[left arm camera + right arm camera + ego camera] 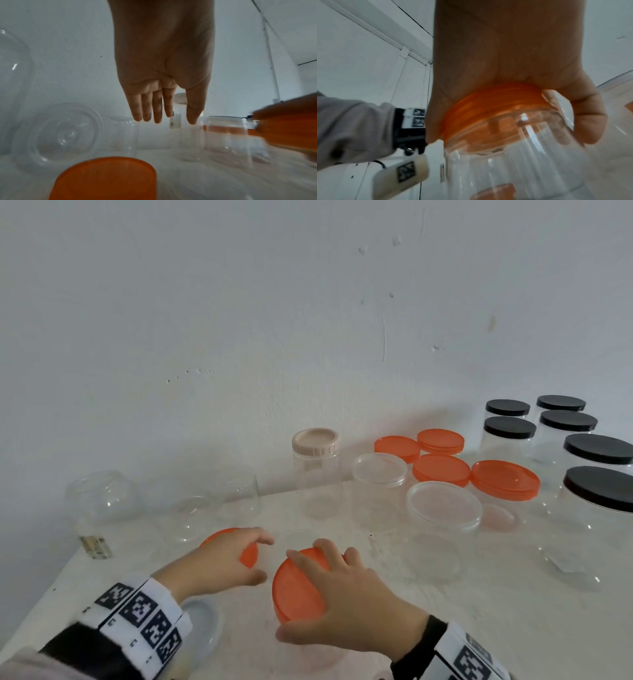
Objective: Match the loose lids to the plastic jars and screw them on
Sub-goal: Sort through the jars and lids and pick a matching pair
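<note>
Right now my right hand [346, 590] is clamped over an orange lid [296, 587], fingers and thumb curled round its rim. That lid sits on the mouth of a clear plastic jar [513, 169], which stands on the white table [394, 611] close in front of me. From the right wrist view I can see the lid's skirt over the jar's neck, with my thumb [583, 121] lying against the clear wall just below it.

My left hand [226, 559] hovers above a second orange lid [248, 556], just left of the first. From the left wrist view its fingers [147, 106] hang straight and close together, relaxed, holding nothing, and the lid [104, 178] lies below them. Whether that lid is on a jar or flat on the table, I cannot tell.

Further back stand several open clear jars, 1 of them a round bowl-shaped jar [102, 501] at the far left, plus a tall jar with a beige lid [315, 441]. To the right of it lie loose orange lids [442, 469] and 2 clear lids [443, 505], and at the far right a cluster of jars with black lids [597, 448] already on. Near my left wrist lies a pale translucent lid [202, 621].
</note>
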`<state>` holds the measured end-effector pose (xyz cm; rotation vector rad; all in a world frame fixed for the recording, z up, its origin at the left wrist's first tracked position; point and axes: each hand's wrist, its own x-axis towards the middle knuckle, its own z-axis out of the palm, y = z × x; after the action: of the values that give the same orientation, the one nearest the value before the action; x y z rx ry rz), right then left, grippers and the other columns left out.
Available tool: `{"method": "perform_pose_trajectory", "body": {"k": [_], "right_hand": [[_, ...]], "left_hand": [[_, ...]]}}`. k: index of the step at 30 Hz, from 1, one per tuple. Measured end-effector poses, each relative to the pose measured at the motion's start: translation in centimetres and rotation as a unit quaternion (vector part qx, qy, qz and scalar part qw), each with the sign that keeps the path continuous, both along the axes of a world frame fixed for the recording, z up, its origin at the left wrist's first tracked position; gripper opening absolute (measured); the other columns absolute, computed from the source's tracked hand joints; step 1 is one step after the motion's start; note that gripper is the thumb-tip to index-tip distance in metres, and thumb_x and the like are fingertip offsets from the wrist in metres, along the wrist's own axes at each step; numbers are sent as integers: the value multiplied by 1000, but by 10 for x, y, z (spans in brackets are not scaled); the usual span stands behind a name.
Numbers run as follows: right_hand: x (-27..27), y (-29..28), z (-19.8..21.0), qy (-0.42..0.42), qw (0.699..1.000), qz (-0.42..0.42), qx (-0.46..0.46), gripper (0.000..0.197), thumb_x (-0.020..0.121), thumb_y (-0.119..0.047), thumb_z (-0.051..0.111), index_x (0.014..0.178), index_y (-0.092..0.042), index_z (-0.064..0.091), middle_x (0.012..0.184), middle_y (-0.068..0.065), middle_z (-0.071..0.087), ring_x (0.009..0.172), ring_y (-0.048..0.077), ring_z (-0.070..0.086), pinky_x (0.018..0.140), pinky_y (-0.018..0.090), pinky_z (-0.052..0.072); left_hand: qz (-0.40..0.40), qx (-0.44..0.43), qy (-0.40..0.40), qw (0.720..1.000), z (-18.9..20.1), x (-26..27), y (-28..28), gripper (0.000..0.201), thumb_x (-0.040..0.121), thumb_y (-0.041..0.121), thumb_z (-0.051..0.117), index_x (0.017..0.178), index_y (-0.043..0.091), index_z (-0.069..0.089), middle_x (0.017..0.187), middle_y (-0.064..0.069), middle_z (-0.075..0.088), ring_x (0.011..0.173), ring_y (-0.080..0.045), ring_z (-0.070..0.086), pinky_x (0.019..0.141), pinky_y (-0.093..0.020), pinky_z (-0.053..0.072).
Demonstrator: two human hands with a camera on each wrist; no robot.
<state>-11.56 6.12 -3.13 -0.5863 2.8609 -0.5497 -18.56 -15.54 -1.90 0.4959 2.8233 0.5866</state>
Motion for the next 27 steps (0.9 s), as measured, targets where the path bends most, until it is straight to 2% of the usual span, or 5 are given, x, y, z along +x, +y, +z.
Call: {"method": "perform_pose_trajectory", "body": {"k": [8, 14, 19, 24, 27], "right_hand": [[-7, 3, 2, -29, 999, 22, 10, 93, 75, -74, 60, 145, -55, 1, 152, -15, 0, 135, 25, 16, 109, 50, 25], [-15, 7, -6, -10, 997, 72, 29, 87, 88, -47, 64, 146, -52, -2, 153, -10, -3, 132, 29, 19, 104, 47, 30], [-18, 27, 4, -22, 997, 75, -11, 85, 87, -41, 67, 146, -52, 6, 150, -12, 6, 128, 28, 26, 106, 47, 30], [-11, 71, 20, -23, 998, -9, -55, 99, 70, -64, 72, 140, -59, 2, 143, -29, 4, 129, 14, 22, 105, 38, 29], [-8, 91, 21, -6, 998, -38, -57, 103, 65, -72, 68, 142, -56, 2, 142, -30, 5, 126, 12, 23, 102, 34, 32]], "left_hand": [[128, -58, 103, 985, 32, -96, -3, 62, 90, 30, 65, 142, 11, 39, 143, -8, 46, 128, -21, 46, 101, -29, 36], [209, -106, 64, 970, 33, -140, -2, 80, 91, 49, 57, 150, 10, 22, 147, -20, 36, 130, -34, 43, 105, -41, 38], [249, -162, 17, 955, 19, -161, 0, 84, 87, 63, 53, 150, 16, 24, 143, -21, 38, 129, -37, 43, 106, -42, 37], [276, -127, 27, 952, 16, -169, -1, 76, 82, 56, 65, 140, 18, 35, 129, -24, 44, 110, -38, 53, 89, -38, 43], [286, -129, 45, 949, 15, -168, -2, 81, 78, 56, 70, 138, 16, 35, 126, -21, 50, 112, -38, 53, 94, -39, 42]]}}
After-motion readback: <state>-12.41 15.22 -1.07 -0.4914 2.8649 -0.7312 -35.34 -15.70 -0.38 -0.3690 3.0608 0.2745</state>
